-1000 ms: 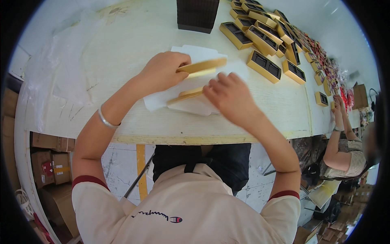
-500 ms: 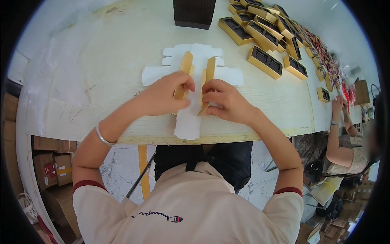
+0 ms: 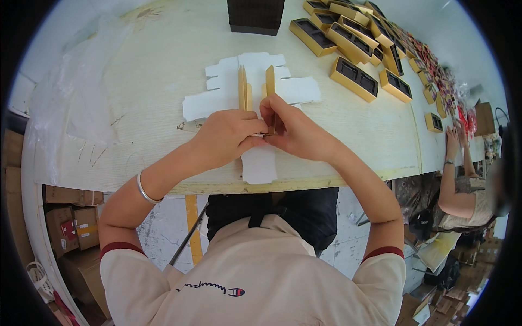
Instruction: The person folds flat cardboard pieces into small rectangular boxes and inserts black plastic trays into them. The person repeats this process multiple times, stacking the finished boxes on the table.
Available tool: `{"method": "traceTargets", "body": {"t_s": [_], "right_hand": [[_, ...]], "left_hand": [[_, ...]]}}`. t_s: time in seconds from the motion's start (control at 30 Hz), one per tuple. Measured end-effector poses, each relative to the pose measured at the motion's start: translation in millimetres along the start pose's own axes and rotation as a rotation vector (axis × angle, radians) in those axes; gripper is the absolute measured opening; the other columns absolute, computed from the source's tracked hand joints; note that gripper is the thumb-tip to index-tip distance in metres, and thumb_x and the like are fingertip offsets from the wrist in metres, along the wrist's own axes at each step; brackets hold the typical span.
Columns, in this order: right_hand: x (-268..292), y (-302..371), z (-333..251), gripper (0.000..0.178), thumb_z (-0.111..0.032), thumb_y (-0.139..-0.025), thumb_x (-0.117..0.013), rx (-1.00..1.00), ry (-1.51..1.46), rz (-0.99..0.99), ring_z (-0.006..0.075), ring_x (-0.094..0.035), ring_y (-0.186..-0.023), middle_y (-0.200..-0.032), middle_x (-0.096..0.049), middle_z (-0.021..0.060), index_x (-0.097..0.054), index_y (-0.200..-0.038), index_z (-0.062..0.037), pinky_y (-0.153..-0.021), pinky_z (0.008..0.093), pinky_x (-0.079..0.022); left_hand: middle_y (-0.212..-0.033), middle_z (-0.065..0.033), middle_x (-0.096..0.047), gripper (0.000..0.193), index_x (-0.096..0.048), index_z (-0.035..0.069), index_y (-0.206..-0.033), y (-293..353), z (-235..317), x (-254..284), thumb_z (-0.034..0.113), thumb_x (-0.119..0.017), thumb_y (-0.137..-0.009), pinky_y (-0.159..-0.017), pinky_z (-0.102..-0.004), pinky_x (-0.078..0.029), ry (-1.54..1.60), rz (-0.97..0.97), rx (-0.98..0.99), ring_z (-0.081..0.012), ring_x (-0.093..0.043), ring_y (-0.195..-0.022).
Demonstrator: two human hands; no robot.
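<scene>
A cardboard box blank (image 3: 259, 167), white on its inner face and gold outside, lies on the table before me. Its two long gold side walls stand up, and its white end flaps spread flat beyond and to both sides. My left hand (image 3: 222, 137) pinches the near end of the left wall, fingertips turned inward. At the near end of the right wall, my right hand (image 3: 298, 131) is closed on the folded cardboard, thumb below. Both sets of fingertips almost meet at the near corners and hide the small flaps there.
Gold boxes with black inserts (image 3: 353, 80) are heaped at the far right. A black block-shaped box (image 3: 255, 16) stands at the far edge. Clear plastic film (image 3: 73, 98) covers the left side. Cartons (image 3: 60, 231) sit under the table. Another person's arm (image 3: 455, 198) rests at the right.
My hands have come closer together at the near end of the walls. The blank has turned slightly, and its side walls stand more upright.
</scene>
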State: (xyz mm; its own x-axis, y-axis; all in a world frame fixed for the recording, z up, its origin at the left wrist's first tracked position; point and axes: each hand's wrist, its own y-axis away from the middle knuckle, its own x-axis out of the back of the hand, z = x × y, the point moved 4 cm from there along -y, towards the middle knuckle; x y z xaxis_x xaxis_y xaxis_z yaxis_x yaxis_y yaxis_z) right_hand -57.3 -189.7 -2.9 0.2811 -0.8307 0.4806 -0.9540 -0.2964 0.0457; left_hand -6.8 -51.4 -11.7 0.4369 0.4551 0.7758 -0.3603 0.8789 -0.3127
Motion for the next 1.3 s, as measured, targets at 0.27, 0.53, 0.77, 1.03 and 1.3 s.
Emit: {"method": "traceTargets", "body": {"t_s": [0.27, 0.53, 0.77, 1.03, 1.3], "right_hand": [[3.0, 37.4, -28.9, 0.07, -0.003, -0.071, -0.073, 0.379, 0.568, -0.004, 0.0292, -0.053, -0.107, -0.129, -0.046, 0.0171, -0.041, -0.134, -0.0055, -0.084, 0.0369, -0.047], [-12.3, 23.2, 7.9, 0.039, 0.0, -0.076, -0.069, 0.474, 0.341, 0.329, 0.0274, -0.056, -0.081, -0.098, -0.057, 0.0141, -0.051, -0.111, -0.0042, -0.067, 0.0319, -0.046], [-10.6, 9.4, 7.9, 0.019, 0.006, -0.082, -0.062, 0.125, -0.181, 0.461, 0.0248, -0.053, -0.064, -0.09, -0.055, 0.0131, -0.056, -0.097, -0.0039, -0.057, 0.0303, -0.044], [-16.8, 14.9, -4.9, 0.019, -0.005, -0.075, -0.066, 0.533, 0.747, 0.512, 0.0255, -0.055, -0.068, -0.101, -0.053, 0.01, -0.06, -0.093, -0.0045, -0.063, 0.0323, -0.046], [-10.2, -8.9, -1.2, 0.017, -0.007, -0.074, -0.065, 0.216, 0.692, 0.049, 0.0268, -0.057, -0.085, -0.087, -0.058, 0.0069, -0.062, -0.09, -0.004, -0.074, 0.0371, -0.045]], "left_hand": [[-0.074, -0.0088, -0.059, 0.01, -0.065, -0.001, -0.081, 13.9, -0.2, 10.8, 0.007, -0.069, -0.081, -0.055, -0.0281, -0.042, 0.222, 0.061, 0.314, -0.0168, -0.056, -0.061], [-0.069, -0.0075, -0.055, 0.024, -0.063, -0.003, -0.087, 9.7, -7.3, 7.0, 0.022, -0.064, -0.09, -0.056, -0.0291, -0.044, 0.659, -0.078, 0.589, -0.0142, -0.053, -0.06], [-0.093, -0.0089, -0.055, 0.029, -0.046, 0.003, -0.114, 10.8, -2.3, 7.1, 0.021, -0.058, -0.094, -0.054, -0.0254, -0.046, 0.563, 0.068, 0.405, -0.011, -0.052, -0.063], [-0.115, -0.009, -0.052, 0.019, -0.053, 0.004, -0.101, 14.4, -4.6, 1.8, 0.013, -0.064, -0.088, -0.053, -0.0252, -0.045, 0.353, 0.214, 0.343, -0.0129, -0.057, -0.064], [-0.083, -0.0097, -0.058, 0.009, -0.062, 0.004, -0.084, 10.7, 0.8, 2.7, 0.008, -0.068, -0.079, -0.059, -0.035, -0.047, -0.177, 0.133, 0.166, -0.0295, -0.056, -0.068]]}}
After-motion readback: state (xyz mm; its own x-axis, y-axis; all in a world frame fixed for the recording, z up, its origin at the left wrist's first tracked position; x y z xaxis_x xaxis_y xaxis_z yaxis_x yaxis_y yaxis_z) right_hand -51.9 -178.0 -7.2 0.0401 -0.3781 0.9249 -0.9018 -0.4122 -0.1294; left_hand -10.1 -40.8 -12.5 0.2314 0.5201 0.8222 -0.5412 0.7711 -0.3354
